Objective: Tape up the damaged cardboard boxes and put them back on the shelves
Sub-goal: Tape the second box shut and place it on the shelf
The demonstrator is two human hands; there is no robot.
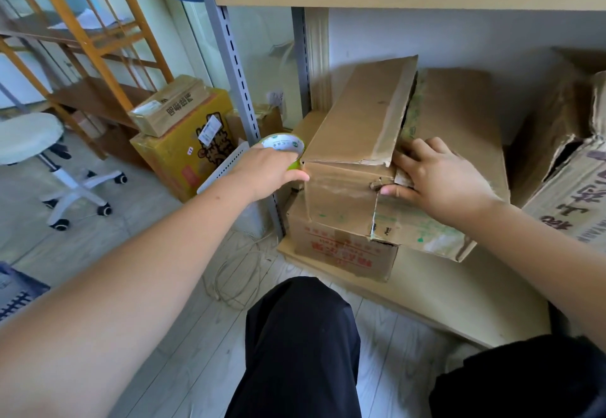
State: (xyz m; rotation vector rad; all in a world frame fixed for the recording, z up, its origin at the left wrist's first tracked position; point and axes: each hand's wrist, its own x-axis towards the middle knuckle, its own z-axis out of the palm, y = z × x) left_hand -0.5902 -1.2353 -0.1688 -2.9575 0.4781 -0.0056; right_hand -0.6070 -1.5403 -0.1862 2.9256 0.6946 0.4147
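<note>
**Two hands on a torn box, low on the shelf**

The big shelf (426, 299) is right in front of you. Its bottom board holds a few brown boxes.

The torn cardboard box (354, 142) sits on that bottom board, on top of a flatter box with red print (344, 250). One top flap is tilted up. The front corner looks ripped. Another worn box (564, 168) sits to the right, near but apart.

Off to the left, a yellow box (183, 155) sits on the floor with a small brown box on top. A white stool (29, 139) on wheels is farther left.

Your right hand (439, 178) rests on the torn box. Its fingers curl over the ripped edge and the thumb presses the front.

Your left hand (272, 171) holds the roll of tape (285, 145) against the box's left corner. The fingers wrap round the roll.
</note>
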